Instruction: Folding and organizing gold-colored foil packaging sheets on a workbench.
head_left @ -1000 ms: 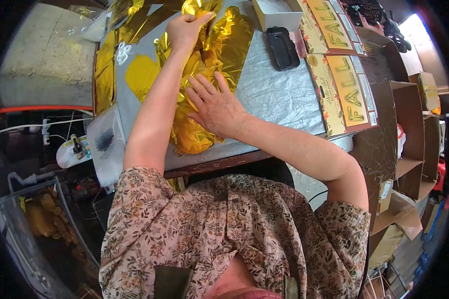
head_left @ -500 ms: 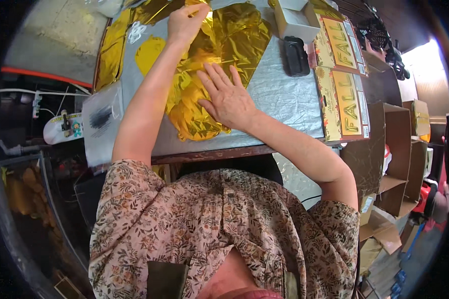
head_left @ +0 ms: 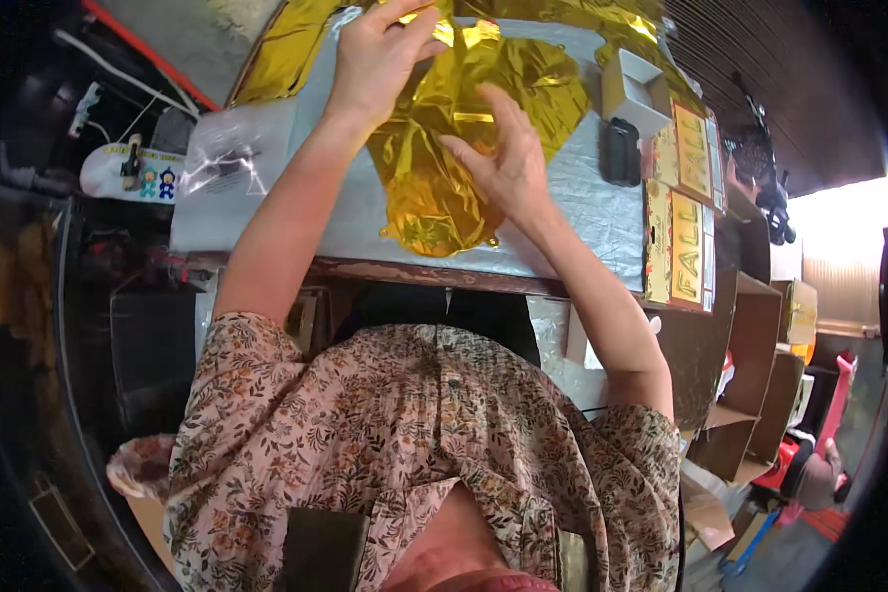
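A flat, crinkled gold foil balloon (head_left: 434, 202) lies on the table's silvery-grey cover (head_left: 587, 212), its rounded end toward me. My left hand (head_left: 370, 74) is over the far left part of the foil, fingers apart and reaching right; the tips are near the top edge of the view. I see nothing held in it. Over the middle of the foil is my right hand (head_left: 515, 168), with thumb and fingers apart and slightly curved. It holds nothing, and whether its fingertips touch the foil I cannot tell.
More gold foil (head_left: 284, 64) lies at the far left, with a clear plastic bag (head_left: 232, 163) nearer me. On the right are an open white box (head_left: 637, 97), a black tray (head_left: 622, 153) and printed packages (head_left: 687, 247). Cardboard boxes (head_left: 750, 340) stand beyond the table's right side.
My right hand, earlier spread flat on the foil, is now turned with its fingers curved. The left hand's fingers have gone from a pinch to apart. The whole view has shifted.
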Tool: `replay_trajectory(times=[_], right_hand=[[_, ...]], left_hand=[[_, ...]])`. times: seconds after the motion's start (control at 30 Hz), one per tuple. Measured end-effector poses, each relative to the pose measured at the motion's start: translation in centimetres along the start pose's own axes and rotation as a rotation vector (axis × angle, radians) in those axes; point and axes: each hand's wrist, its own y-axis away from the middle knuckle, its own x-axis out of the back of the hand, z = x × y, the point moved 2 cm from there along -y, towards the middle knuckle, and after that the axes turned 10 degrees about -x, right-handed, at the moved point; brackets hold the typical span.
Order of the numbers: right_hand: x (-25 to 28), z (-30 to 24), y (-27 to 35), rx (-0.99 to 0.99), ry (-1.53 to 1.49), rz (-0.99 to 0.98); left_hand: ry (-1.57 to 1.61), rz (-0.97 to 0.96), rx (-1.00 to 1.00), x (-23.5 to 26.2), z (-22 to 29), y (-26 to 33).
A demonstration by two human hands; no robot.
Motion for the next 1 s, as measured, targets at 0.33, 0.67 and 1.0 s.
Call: replay_trajectory(times=[0.33,0.67,1.0], right_hand=[[-2.4,-3.3,1.0,-0.374,-0.050,-0.466],[-4.4,1.3,0.8,-0.430,-0.270,-0.476],[-4.3,1.4,0.4,-0.296,-0.157,-0.481]], left_hand=[[0.047,0.000,-0.057,4.2,1.5,0.5],[0.158,0.126,-0.160,13.7,4.5,-1.9],[-0.268,0.381,-0.467,21.1,17.8,-3.9]])
